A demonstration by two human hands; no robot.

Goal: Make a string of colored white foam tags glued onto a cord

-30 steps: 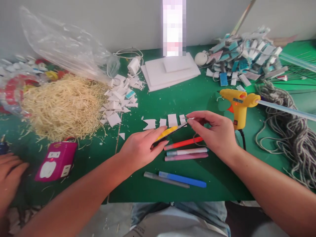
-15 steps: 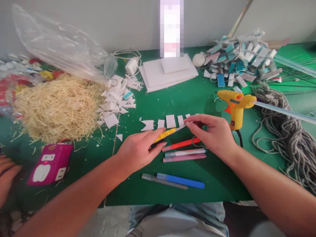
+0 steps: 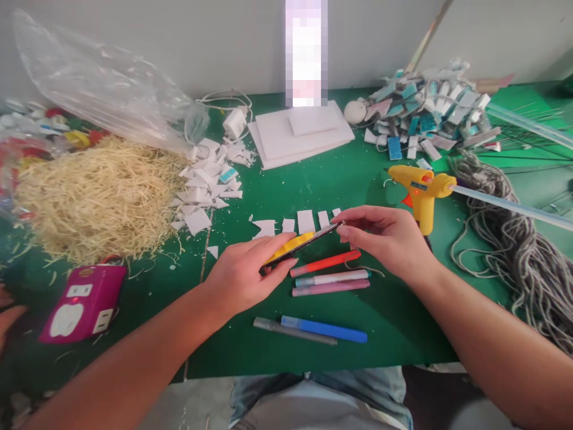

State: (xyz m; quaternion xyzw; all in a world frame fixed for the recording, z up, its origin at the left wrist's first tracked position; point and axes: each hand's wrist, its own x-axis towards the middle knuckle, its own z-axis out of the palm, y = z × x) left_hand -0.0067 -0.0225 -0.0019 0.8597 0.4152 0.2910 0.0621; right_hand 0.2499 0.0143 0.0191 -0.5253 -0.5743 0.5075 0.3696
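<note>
My left hand (image 3: 244, 269) is closed around the left end of a thin flat piece (image 3: 298, 241), fingers above and thumb below. The piece has a black edge, a yellow top on the left and a grey part on the right; its exact kind is unclear. My right hand (image 3: 382, 239) pinches its right tip between thumb and fingers. Behind it stands a row of small white foam pieces (image 3: 306, 221). Below it lie an orange marker (image 3: 325, 263), a white marker (image 3: 333, 278) and a pink marker (image 3: 331, 288). Nearer me are a blue marker (image 3: 324, 329) and a grey marker (image 3: 295, 331).
A yellow glue gun (image 3: 423, 194) stands right of my right hand, beside grey yarn (image 3: 496, 239). Left are straw shreds (image 3: 98, 197), white scraps (image 3: 203, 185) and a magenta power box (image 3: 83, 304). White sheets (image 3: 299, 137) lie behind. Another person's hand (image 3: 9, 313) shows far left.
The view has shifted slightly, moving the whole scene a little left. The held piece shows its black edge more plainly. Both hands keep their hold on it.
</note>
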